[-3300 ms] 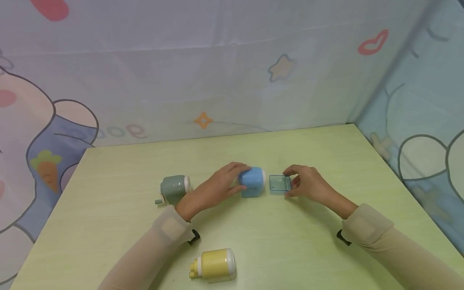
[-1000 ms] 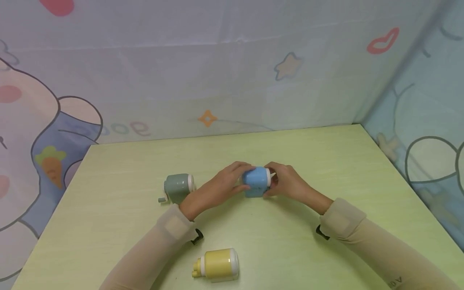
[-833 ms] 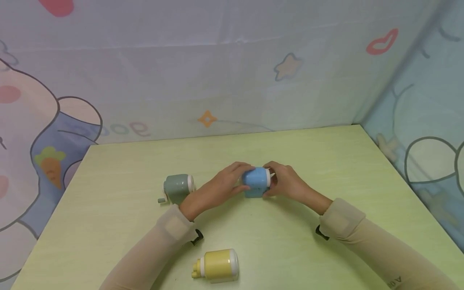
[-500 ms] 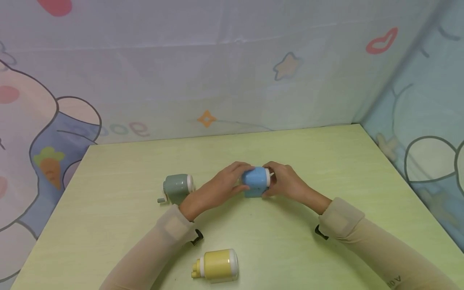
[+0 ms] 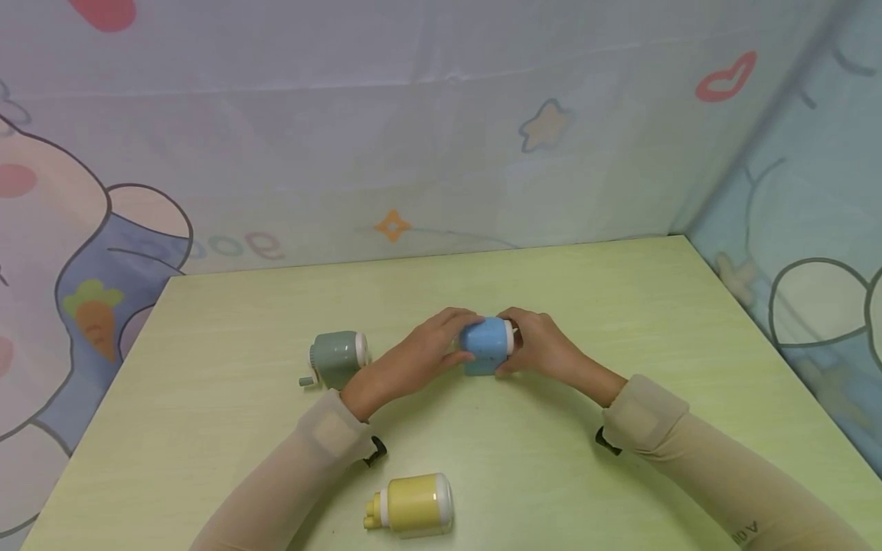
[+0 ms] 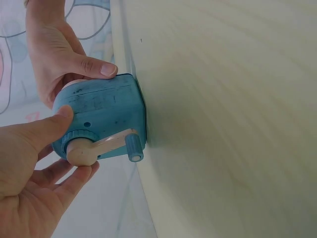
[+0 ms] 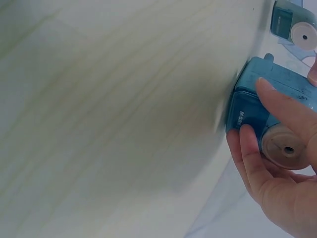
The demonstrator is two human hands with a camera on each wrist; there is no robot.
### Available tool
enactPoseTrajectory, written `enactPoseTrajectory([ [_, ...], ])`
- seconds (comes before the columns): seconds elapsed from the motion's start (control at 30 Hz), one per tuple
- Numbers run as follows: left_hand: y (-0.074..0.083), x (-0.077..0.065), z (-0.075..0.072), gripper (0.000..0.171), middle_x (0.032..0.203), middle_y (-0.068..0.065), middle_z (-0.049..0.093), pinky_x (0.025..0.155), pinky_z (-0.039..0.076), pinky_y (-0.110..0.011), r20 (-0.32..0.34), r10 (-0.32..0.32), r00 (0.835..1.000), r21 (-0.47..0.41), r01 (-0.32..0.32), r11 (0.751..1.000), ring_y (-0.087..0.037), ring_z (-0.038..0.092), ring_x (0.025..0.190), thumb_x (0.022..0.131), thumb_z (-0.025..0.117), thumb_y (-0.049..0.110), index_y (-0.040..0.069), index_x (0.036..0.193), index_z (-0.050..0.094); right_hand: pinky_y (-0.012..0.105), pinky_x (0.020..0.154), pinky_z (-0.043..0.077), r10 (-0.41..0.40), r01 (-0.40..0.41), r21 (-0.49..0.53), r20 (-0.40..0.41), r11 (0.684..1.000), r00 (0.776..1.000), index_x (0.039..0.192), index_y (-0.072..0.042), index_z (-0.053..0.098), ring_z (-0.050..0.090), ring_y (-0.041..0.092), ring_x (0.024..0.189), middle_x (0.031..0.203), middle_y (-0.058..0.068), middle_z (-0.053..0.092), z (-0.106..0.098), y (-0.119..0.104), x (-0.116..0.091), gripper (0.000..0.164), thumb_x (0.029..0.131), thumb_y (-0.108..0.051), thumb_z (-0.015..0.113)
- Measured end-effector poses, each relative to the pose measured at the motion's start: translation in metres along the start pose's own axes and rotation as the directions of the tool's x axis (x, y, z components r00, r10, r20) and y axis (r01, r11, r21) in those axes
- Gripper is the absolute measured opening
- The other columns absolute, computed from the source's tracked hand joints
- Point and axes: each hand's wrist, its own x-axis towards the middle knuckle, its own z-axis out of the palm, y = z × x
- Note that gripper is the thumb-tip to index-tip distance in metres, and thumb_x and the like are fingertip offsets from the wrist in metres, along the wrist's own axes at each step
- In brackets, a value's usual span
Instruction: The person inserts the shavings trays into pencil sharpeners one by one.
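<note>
A blue crank pencil sharpener stands on the table between both hands. My left hand grips its crank end; in the left wrist view the thumb lies on the blue body and the fingers curl below the cream crank. From the other end my right hand holds it, thumb on one side and fingers at the front of the clear shavings drawer, which sits in the body. Beside the drawer shows the round white face with its pencil hole.
A grey-green crank sharpener stands left of the hands, partly behind the left wrist. Nearer the front, a yellow sharpener with a white end sits on the pale table. Printed cloth hangs along the back and right.
The clear drawer, earlier apart from the blue sharpener in my right hand, has moved left into its body. My left hand keeps its grip. Over the last second the hands have barely moved.
</note>
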Motion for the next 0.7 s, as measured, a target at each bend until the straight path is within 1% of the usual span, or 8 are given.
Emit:
enactPoseTrajectory([
  [0.27, -0.0025, -0.0004, 0.0027, 0.055, 0.127, -0.007, 0.041, 0.092, 0.036, -0.021, -0.017, 0.019, 1.0, 0.015, -0.019, 1.0, -0.011, 0.04, 0.114, 0.086, 0.063, 0.02, 0.005, 0.133, 0.038, 0.041, 0.078, 0.047, 0.038, -0.038, -0.001, 0.012, 0.999, 0.999, 0.115, -0.002, 0.051, 0.052, 0.025, 0.095, 0.108, 0.013, 0.057, 0.0004, -0.0011, 0.0005, 0.071, 0.056, -0.018, 0.088],
  [0.53, -0.0043, 0.0015, 0.0031, 0.055, 0.127, -0.007, 0.04, 0.092, 0.036, -0.021, -0.01, 0.034, 0.999, 0.016, -0.034, 0.999, -0.011, 0.04, 0.114, 0.087, 0.063, 0.02, 0.006, 0.133, 0.037, 0.042, 0.078, 0.048, 0.017, -0.017, 0.014, 0.02, 1.0, 1.0, 0.116, -0.001, 0.05, 0.053, 0.026, 0.095, 0.109, 0.014, 0.056, 0.0, 0.0011, -0.0013, 0.07, 0.058, -0.017, 0.086],
  [0.7, -0.0064, 0.0009, 0.0049, 0.059, 0.131, -0.006, 0.037, 0.093, 0.035, -0.022, 0.01, 0.039, 0.999, 0.065, -0.039, 0.997, -0.012, 0.038, 0.116, 0.087, 0.062, 0.025, 0.008, 0.136, 0.034, 0.04, 0.075, 0.049, 0.004, -0.005, 0.029, 0.025, 1.0, 1.0, 0.118, 0.0, 0.048, 0.054, 0.024, 0.093, 0.109, 0.015, 0.056, -0.0009, 0.0017, -0.005, 0.07, 0.061, -0.015, 0.085],
])
